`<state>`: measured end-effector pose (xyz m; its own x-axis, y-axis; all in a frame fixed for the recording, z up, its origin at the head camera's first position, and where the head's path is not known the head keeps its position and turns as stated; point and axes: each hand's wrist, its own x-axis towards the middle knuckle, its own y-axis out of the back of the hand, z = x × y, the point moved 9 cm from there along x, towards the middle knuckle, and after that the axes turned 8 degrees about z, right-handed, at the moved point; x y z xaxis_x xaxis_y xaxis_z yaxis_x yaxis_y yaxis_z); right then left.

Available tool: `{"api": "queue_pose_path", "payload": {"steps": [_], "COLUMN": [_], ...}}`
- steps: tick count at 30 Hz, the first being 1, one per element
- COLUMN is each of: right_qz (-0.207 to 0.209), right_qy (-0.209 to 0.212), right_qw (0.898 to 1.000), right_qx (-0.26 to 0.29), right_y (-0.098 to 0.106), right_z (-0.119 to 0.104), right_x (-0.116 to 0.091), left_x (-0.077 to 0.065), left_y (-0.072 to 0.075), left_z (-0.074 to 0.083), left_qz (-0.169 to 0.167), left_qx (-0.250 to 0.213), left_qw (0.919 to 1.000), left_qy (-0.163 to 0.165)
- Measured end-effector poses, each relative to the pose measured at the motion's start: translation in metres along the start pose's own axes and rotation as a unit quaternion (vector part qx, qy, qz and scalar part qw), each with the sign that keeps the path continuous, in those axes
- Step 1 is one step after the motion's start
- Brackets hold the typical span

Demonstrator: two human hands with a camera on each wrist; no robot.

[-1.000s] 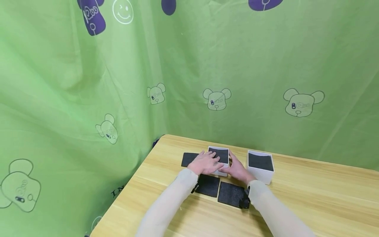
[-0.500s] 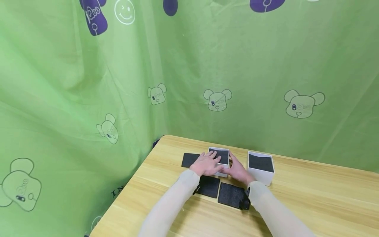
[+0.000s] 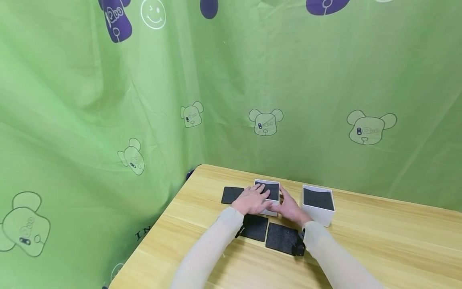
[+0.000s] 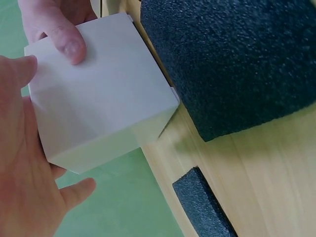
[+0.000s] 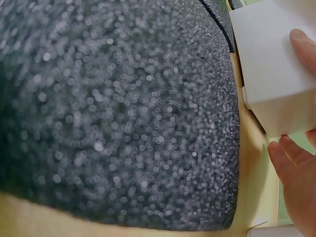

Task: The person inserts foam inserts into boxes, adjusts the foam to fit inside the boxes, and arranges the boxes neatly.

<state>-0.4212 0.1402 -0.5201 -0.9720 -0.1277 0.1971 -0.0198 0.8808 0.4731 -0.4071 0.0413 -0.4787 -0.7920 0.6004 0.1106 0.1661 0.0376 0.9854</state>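
My left hand [image 3: 252,200] lies across the top of a small white box [image 3: 270,212], fingers spread and touching the black foam pad [image 3: 273,192] inside it. From the right, my right hand [image 3: 288,206] grips that box, thumb on the near wall and fingers along the right side. The left wrist view shows the box's plain near face [image 4: 98,94] with the right thumb [image 4: 69,42] pressed on it. In the right wrist view, the right hand [image 5: 301,182] is at the edge beside the box. How deep the foam goes is hidden.
A second white box [image 3: 320,216] with black foam inside stands to the right. Black foam sheets lie on the wooden table [image 3: 379,241]: one left of the box [image 3: 230,195] and two in front, a left sheet [image 3: 255,227] and a right sheet [image 3: 280,238]. A green curtain [image 3: 231,80] hangs behind.
The hands, box and foam sheets hold nearly the same places. Only a slight shift of the head view shows.
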Motion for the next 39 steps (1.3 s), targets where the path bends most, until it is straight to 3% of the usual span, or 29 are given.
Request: {"api": "queue_pose_path", "payload": {"steps": [7,12,17,21,25,31,35,39], "right_qz": [-0.006,-0.009,-0.004,0.004,0.01,0.009,0.006,-0.002], "right_qy": [-0.026,-0.029,-0.024,-0.011,-0.011,-0.024,-0.024,-0.029], "right_qw": [0.999,0.999,1.0,1.0,1.0,1.0,1.0,1.0], "right_qx": [-0.031,-0.023,-0.008,0.005,0.005,0.002,0.002,0.005], "right_y": [-0.001,-0.001,0.0,0.001,0.002,0.004,0.003,0.001], "right_z": [0.004,0.003,0.001,-0.001,-0.001,0.002,0.002,0.003], "right_x": [-0.002,-0.003,-0.004,-0.004,-0.003,-0.003,-0.003,-0.003], "left_x": [-0.002,-0.002,-0.005,-0.011,-0.02,-0.031,-0.033,-0.034], "left_y": [0.003,0.001,0.003,0.009,0.008,-0.015,-0.028,-0.041], "left_z": [-0.003,-0.007,-0.013,-0.028,-0.056,-0.09,-0.103,-0.113], "left_qz": [0.023,0.022,0.041,0.077,0.101,0.063,0.034,0.012], "left_qx": [0.013,0.012,0.003,-0.04,-0.086,-0.161,-0.193,-0.197], "left_qw": [0.9996,0.9997,0.999,0.9962,0.9906,0.9801,0.9743,0.9735], "left_qy": [-0.009,-0.004,-0.014,-0.008,0.032,0.097,0.111,0.115]}}
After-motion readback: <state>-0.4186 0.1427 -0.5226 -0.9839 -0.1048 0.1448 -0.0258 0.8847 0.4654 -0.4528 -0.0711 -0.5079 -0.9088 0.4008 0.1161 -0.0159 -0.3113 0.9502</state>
